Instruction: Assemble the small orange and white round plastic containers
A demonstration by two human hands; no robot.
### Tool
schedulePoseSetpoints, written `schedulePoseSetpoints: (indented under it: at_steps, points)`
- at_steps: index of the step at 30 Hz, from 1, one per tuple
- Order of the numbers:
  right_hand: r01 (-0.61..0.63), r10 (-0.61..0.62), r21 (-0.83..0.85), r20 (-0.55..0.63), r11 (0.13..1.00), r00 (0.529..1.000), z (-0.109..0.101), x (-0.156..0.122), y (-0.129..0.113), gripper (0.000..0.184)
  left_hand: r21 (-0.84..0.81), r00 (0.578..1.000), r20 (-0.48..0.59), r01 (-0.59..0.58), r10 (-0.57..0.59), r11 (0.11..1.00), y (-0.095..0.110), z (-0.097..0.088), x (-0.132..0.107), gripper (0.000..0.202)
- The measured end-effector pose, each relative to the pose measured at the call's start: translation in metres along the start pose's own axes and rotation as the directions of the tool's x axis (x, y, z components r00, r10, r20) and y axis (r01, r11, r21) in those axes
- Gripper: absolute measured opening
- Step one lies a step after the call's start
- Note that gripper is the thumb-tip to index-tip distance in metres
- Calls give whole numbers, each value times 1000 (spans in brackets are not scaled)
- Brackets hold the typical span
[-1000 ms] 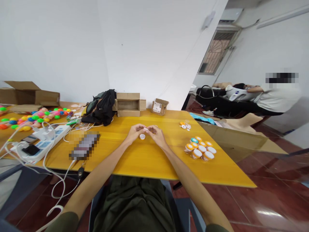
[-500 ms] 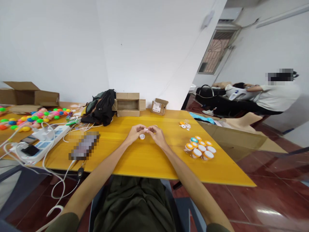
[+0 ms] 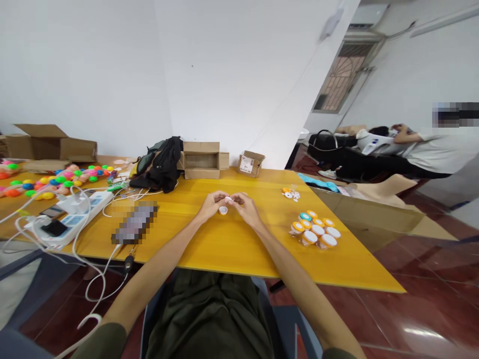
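Above the middle of the table, my left hand (image 3: 214, 204) and my right hand (image 3: 244, 207) meet at the fingertips. Pinched between them is a small white piece (image 3: 228, 199), too small to name. Both hands are closed, and the fingers hide part of the piece. Just below them on the tabletop sits a small round white cup-like container (image 3: 223, 210), touched by neither hand as far as I can see. Off to the right stands a cluster of small lidded jars (image 3: 318, 230), with white, orange and teal tops.
Small orange and white caps (image 3: 290, 194) lie behind the jars. Open cardboard boxes (image 3: 202, 175) and a black bag (image 3: 163, 167) line the wall. At left are a phone (image 3: 135, 223), a power strip (image 3: 80, 219), cables and colourful balls (image 3: 67, 183). A seated person (image 3: 430, 154) is at far right.
The whole view has shifted slightly, so things on the table appear a little further right. My hands keep their pinch on the small white piece. The seated person's arm is raised higher.
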State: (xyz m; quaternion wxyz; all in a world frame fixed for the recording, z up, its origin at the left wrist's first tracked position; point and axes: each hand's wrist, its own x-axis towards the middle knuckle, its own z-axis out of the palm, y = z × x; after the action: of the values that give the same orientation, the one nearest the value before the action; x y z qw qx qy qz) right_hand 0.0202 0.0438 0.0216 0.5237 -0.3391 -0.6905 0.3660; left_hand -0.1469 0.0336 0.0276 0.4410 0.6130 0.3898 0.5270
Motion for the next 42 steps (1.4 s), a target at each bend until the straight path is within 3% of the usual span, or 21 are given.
schedulePoseSetpoints:
  at_steps: [9,18,29,42]
  points:
    - [-12,12,-7,4,1000,1000,-2,0,6,20,3,998,66,-23,22,1000,-2,2,2,40]
    - [13,-13,-58,-8,998,1000,-1,1,7,28,-40,998,56,-26,28,999,5,4,1,41]
    - [6,-2,-43,90,999,996,-7,3,11,28,-83,999,12,30,-29,996,8,2,-1,39]
    - [16,1,-101,162,995,987,-11,4,9,26,-91,997,68,37,-31,995,13,3,-3,42]
